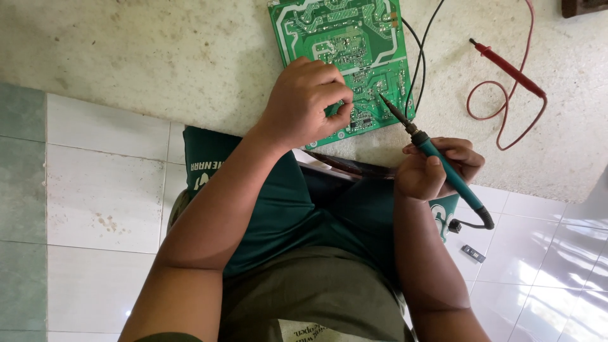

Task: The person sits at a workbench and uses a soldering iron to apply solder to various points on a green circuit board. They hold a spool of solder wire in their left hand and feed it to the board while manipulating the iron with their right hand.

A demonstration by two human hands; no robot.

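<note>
Fingers of left hand (304,101) curled together, pinching something small, too small to tell, against green circuit board (345,38). Right hand (434,168) fingers wrapped around teal soldering iron (437,158), tip touching board's right edge. Board lies on speckled slab (158,50) near its tiled edge. Red probe (506,66) with lead well right of board. Black wires (418,57) beside board.

Left hand (306,101) pinched, right hand (437,168) fisted

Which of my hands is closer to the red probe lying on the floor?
Right. The right hand, holding the soldering iron, sits just below and left of the red probe. The left hand rests on the circuit board, farther left.
</note>
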